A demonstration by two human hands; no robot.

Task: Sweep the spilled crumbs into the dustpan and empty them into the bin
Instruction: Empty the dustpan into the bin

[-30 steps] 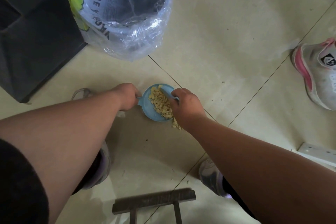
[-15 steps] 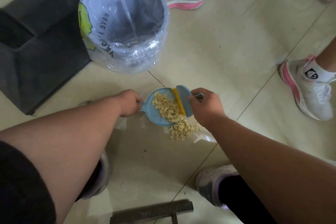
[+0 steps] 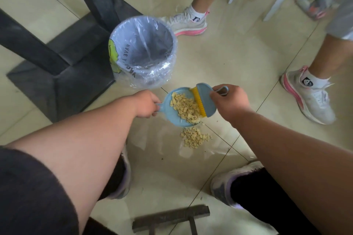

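Note:
My left hand [image 3: 146, 104] grips the handle of a small blue dustpan [image 3: 170, 116], which is held above the tiled floor and carries a heap of pale yellow crumbs [image 3: 186, 108]. My right hand [image 3: 230, 102] grips a blue hand brush [image 3: 205, 99]; its yellow bristles rest against the crumbs at the pan's right edge. A smaller pile of crumbs [image 3: 194, 137] lies on the floor just below the pan. The bin [image 3: 142, 51], lined with a clear plastic bag, stands upright just beyond the dustpan, to its upper left.
A black table base [image 3: 63, 68] and its legs stand left of the bin. Another person's white-and-pink shoes [image 3: 188, 23] [image 3: 309, 94] are behind and to the right. My own shoes [image 3: 227, 183] are below. A dark bar [image 3: 170, 217] lies at the bottom edge.
The dustpan has lifted off the floor with its crumbs. The brush has come into view at the pan's right edge. A small pile slid off and lies on the floor. The view pulled back.

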